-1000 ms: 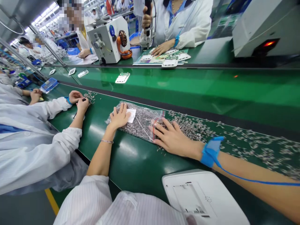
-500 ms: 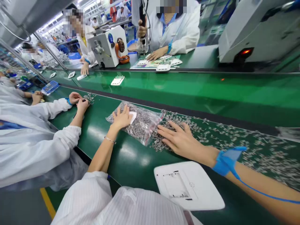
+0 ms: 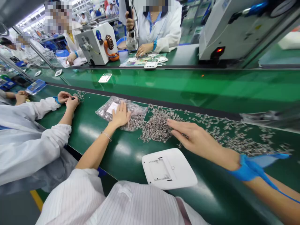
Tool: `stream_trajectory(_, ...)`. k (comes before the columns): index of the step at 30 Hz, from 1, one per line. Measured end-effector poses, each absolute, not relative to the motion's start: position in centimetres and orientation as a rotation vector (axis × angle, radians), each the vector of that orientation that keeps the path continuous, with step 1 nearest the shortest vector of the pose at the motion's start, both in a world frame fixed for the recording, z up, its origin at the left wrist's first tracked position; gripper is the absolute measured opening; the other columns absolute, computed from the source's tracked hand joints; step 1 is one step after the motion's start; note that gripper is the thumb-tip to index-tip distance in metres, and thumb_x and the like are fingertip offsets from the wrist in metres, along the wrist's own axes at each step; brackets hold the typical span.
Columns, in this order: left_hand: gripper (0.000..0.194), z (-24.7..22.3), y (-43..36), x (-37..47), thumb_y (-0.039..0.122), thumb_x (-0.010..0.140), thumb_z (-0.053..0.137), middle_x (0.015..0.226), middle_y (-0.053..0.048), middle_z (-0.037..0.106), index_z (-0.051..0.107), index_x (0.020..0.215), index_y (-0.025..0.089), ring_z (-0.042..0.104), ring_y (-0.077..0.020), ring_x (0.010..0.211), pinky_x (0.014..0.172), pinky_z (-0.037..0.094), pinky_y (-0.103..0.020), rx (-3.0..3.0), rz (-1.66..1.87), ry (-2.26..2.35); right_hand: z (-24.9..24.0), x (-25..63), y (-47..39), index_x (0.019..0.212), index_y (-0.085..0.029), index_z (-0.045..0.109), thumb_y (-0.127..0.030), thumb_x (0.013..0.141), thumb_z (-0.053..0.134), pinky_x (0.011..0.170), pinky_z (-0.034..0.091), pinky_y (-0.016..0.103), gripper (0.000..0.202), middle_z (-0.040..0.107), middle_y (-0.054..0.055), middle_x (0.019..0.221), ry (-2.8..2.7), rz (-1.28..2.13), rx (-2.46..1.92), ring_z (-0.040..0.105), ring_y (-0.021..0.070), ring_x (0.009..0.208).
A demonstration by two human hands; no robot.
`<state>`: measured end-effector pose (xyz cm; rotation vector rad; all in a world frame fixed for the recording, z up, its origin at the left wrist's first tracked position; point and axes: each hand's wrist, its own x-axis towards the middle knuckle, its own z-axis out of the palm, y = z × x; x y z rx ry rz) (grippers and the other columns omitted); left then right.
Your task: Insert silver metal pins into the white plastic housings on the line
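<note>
My left hand lies flat with fingers stretched on a clear plastic bag of small metal parts. A white label shows on the bag, left of my fingers. Against the bag's right end is a heap of small metal parts, too small to name exactly. My right hand is at the heap's right side, its fingers extended together and fingertips at the parts. It wears a blue wrist strap. More loose parts are scattered behind and beyond it.
A white plastic housing lies in front of me on the green table. Behind the dark edge strip runs a green conveyor with a white piece. A co-worker's hands work at my left; another person sits opposite, near white machines.
My right hand has moved right, away from the bag, and the heap shows more fully. My left hand has shifted across the bag to the label's right side. The camera view has turned right.
</note>
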<state>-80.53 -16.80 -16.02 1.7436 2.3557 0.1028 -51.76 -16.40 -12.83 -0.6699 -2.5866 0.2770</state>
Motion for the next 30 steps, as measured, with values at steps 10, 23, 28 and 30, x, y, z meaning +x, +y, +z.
stream_trajectory(10, 0.060, -16.0, -22.1, -77.0, 0.050, 0.093, 0.011, 0.154, -0.003, 0.000, 0.002, 0.147, 0.026, 0.006, -0.0409, 0.138, 0.102, 0.021, -0.066, 1.872, 0.313, 2.229, -14.2, -45.6, -24.5, 0.126, -0.017, 0.052, -0.026, 0.092, 0.044, 0.087, 0.055, 0.040, 0.036, 0.056, 0.011, 0.127, -2.480, 0.247, -0.852, 0.057, 0.0250, 0.113)
stream_trajectory(23, 0.058, -17.1, -19.9, -72.8, 0.048, 0.091, 0.031, 0.150, -0.001, 0.026, 0.023, 0.144, 0.026, 0.014, -0.0427, 0.135, 0.103, 0.017, -0.066, 2.180, 0.253, 2.020, -16.1, -45.7, -23.2, 0.104, -0.012, 0.062, -0.022, 0.091, 0.045, 0.078, 0.055, 0.035, 0.023, 0.068, 0.012, 0.102, -2.285, 0.030, -0.991, 0.066, 0.0218, 0.092)
stream_trajectory(28, 0.057, -17.1, -20.6, -72.7, 0.048, 0.090, 0.033, 0.152, -0.006, 0.018, 0.040, 0.136, 0.015, 0.008, -0.0451, 0.135, 0.103, 0.017, -0.066, 2.102, 0.341, 2.166, -16.2, -46.7, -21.0, 0.098, -0.011, 0.062, -0.018, 0.091, 0.041, 0.063, 0.049, 0.032, 0.024, 0.064, 0.010, 0.086, -2.405, -0.045, -0.991, 0.060, 0.0201, 0.074)
stream_trajectory(30, 0.052, -16.8, -22.0, -72.7, 0.047, 0.090, 0.035, 0.152, -0.009, 0.017, 0.050, 0.127, 0.014, 0.006, -0.0436, 0.137, 0.104, 0.018, -0.064, 2.089, 0.477, 2.238, -16.5, -47.0, -20.2, 0.095, -0.011, 0.063, -0.018, 0.090, 0.040, 0.057, 0.045, 0.032, 0.025, 0.059, 0.010, 0.080, -2.488, -0.107, -1.047, 0.054, 0.0192, 0.065)
